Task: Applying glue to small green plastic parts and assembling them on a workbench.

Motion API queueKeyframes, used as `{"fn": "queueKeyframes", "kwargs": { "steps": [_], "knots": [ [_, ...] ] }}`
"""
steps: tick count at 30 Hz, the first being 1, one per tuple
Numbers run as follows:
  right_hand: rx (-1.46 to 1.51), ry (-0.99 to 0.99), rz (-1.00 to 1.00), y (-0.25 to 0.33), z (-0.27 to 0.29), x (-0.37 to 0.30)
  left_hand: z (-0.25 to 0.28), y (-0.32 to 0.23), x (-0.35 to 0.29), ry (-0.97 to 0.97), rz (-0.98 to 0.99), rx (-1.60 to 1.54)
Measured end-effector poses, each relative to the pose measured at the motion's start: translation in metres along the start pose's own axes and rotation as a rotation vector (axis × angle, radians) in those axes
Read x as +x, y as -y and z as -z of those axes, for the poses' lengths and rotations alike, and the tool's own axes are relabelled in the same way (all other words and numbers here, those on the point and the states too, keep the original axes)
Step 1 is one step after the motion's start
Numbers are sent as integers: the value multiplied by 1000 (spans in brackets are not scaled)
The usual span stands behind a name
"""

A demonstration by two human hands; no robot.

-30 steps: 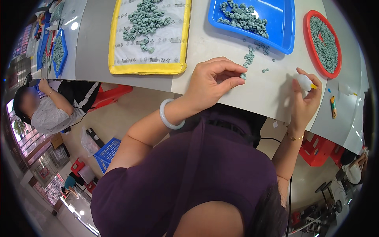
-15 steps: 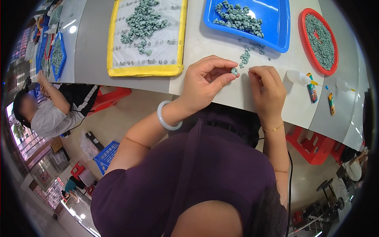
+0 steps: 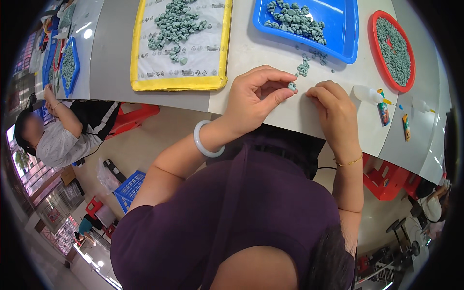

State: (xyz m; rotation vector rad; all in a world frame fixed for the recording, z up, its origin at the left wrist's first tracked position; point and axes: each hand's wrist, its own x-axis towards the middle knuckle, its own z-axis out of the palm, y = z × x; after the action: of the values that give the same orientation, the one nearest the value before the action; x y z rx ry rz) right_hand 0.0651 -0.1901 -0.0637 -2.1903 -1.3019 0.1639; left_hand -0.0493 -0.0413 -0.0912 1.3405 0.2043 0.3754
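Observation:
Between thumb and fingertips my left hand (image 3: 258, 99) pinches a small grey-green piece (image 3: 292, 86), shaped like a tiny figure or stone. To its right, my right hand (image 3: 336, 108) hovers near the table edge, thumb and fingers drawn together; whatever they hold, if anything, is too small to make out. Just beyond both hands lies a loose cluster of tiny green pieces (image 3: 303, 66). A blue tray (image 3: 340, 31) behind it holds a heap of larger green pieces (image 3: 299, 21). At the right, a red round tray (image 3: 372, 41) is full of small green pieces (image 3: 394, 53).
A yellow-edged board (image 3: 179, 84) with a pile of green pieces (image 3: 179, 26) lies at left. White squeeze bottles (image 3: 366, 94) and small colourful tubes (image 3: 384, 110) lie at right. A co-worker (image 3: 67, 135) sits at far left. Red stools (image 3: 386, 181) stand below the table.
My right hand has shifted slightly right, its fingers curling closer together. My left hand, still pinching the piece, has moved a little in the view, as has the whole scene.

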Motion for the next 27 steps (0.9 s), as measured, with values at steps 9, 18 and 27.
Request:
{"fn": "queueKeyframes", "kwargs": {
  "steps": [9,18,27],
  "knots": [
    [104,-104,-161,-5,-1,-22,0,-1,0,28,-6,22],
    [-61,-48,33,-7,3,-10,0,0,1,55,-1,126],
    [294,-16,-115,5,-2,-8,-1,-5,3,83,-45,305]
  ]
}}
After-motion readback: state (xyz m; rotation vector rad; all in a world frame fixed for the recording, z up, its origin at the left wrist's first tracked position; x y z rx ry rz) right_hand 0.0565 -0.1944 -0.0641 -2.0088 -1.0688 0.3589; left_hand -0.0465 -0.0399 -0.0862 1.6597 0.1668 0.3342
